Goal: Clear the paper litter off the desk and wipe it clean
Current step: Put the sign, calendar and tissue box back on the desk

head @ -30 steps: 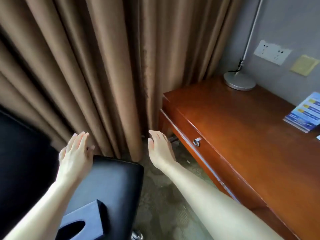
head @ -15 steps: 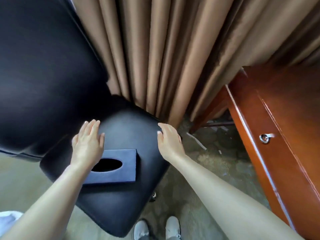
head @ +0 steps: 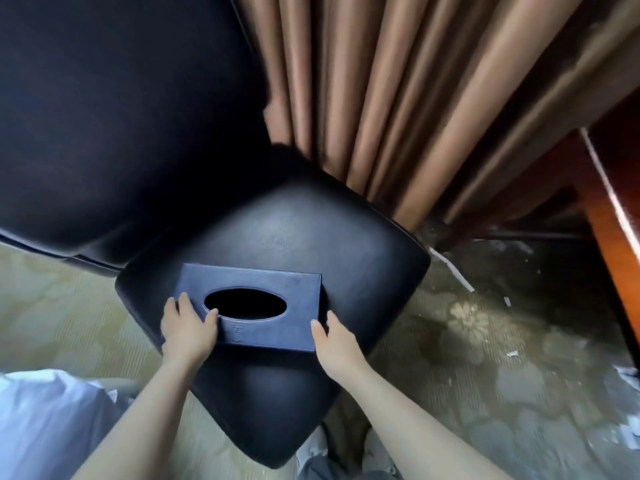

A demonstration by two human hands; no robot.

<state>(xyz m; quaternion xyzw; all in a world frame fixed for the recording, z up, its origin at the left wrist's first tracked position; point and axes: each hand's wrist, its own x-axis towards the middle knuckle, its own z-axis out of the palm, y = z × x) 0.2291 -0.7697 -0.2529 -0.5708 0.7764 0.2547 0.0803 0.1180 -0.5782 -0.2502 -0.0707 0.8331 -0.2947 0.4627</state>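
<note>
A dark blue tissue box (head: 277, 327) with an oval opening lies on the black chair seat (head: 311, 237). My left hand (head: 187, 327) rests on the box's left end, fingers flat on its top and thumb at the rim of the opening. Straight fingers of my right hand (head: 334, 344) touch the box's near right corner. The wooden desk (head: 613, 230) shows only as an edge at the far right; its top is out of view. Paper scraps (head: 452, 271) lie on the floor by the curtain.
The chair's black backrest (head: 121, 116) fills the upper left. Brown curtains (head: 398, 98) hang behind the chair. More paper bits (head: 627, 375) lie on the carpet at right. A white bag (head: 41, 427) sits at the lower left. My shoes (head: 311, 448) stand under the seat's front.
The view swung down from the desk to the chair. Both hands dropped toward the tissue box and now touch its two ends.
</note>
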